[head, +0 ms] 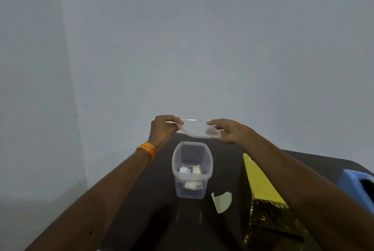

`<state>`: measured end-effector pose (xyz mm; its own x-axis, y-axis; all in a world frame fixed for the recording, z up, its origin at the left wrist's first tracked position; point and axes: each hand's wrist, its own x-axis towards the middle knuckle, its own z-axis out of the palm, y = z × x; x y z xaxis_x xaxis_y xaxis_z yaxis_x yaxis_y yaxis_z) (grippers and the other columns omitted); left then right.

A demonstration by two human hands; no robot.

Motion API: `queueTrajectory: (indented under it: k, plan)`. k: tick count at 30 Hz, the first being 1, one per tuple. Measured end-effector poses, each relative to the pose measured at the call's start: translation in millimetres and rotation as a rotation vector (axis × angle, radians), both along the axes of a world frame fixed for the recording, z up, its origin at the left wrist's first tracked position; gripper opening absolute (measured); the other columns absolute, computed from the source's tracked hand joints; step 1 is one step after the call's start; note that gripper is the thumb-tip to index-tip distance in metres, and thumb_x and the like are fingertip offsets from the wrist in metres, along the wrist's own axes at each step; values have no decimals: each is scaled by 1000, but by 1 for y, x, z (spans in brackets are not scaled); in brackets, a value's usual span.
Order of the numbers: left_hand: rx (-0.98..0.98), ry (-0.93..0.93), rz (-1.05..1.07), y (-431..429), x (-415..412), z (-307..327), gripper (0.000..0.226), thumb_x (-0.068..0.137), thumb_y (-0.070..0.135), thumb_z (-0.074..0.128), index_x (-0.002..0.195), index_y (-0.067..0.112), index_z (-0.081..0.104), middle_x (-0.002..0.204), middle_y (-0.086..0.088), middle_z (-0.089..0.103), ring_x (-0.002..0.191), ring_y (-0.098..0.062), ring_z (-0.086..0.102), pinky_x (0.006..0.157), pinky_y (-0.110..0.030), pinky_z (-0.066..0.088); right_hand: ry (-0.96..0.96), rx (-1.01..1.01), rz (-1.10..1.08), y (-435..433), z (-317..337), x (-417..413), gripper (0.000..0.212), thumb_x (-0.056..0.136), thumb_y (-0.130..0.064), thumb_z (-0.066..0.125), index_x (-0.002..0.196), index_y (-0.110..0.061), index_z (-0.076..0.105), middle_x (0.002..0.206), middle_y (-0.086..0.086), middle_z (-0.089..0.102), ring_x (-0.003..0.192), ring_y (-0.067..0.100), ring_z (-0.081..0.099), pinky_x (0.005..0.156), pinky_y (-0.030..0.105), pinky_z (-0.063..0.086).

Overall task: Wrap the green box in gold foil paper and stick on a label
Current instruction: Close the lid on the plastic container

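A person's left hand (164, 127) and right hand (228, 131) are pinching opposite edges of a clear lid (199, 129) over an open tub (191, 188) of labels (190, 169), where a slackening pinch risks dropping the lid and toppling the tub.

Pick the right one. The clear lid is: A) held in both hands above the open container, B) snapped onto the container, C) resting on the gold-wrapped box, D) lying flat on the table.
A: the left hand and right hand pinch the lid at opposite edges, above the open container.
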<state>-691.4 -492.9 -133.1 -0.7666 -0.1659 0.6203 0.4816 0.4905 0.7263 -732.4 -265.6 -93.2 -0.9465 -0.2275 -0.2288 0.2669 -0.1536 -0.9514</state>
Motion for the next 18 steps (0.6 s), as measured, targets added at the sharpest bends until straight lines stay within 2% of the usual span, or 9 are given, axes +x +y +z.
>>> queueTrajectory:
  k: [2,4,6,8,11,13,15,18]
  plan:
    - [27,-49,-27,7,7,-3,17,83,1,74,96,10,79,114,-6,70,107,-15,62,86,-9,48,33,48,-14,-4,0,14,25,92,3,63,116,7,58,101,16,61,84,24,62,69,29,58]
    - [176,-125,-45,15,14,-3,21,86,0,68,103,9,77,116,-5,68,109,-17,61,93,-22,50,102,87,-87,-10,-3,25,22,91,6,63,113,10,60,90,14,61,74,20,60,62,27,56]
    - [443,-240,-66,21,22,-2,22,92,3,56,109,3,71,109,-6,67,99,-21,62,84,-26,53,170,149,-180,-16,-14,31,20,90,6,66,109,13,63,82,12,59,66,16,57,60,25,54]
    - [614,-341,-66,21,27,-7,19,90,12,56,98,-1,67,96,-11,67,87,-24,62,75,-30,51,234,262,-251,-22,-31,34,20,87,2,70,102,14,67,78,13,61,61,15,56,57,26,51]
    - [434,-415,2,18,38,-17,16,78,9,67,84,-6,72,88,-15,72,82,-27,63,76,-37,53,429,535,-342,-29,-58,42,21,85,-9,71,89,11,69,77,16,65,68,22,63,61,34,50]
    - [337,-398,21,20,43,-20,11,75,1,66,78,3,76,84,-8,73,80,-23,64,75,-37,55,525,648,-371,-32,-70,46,20,89,-12,66,85,7,69,82,16,68,77,26,67,65,37,53]
    - [254,-385,56,23,48,-19,19,75,-2,64,77,12,78,81,0,73,78,-18,64,71,-31,55,589,764,-371,-33,-76,47,23,92,-17,63,93,4,72,92,15,72,86,29,70,76,40,60]
    - [110,-389,83,26,42,-22,20,76,-2,60,73,11,76,77,-2,69,69,-22,58,66,-33,50,636,840,-387,-34,-80,45,27,94,-19,62,105,2,73,102,17,74,92,32,71,83,44,60]
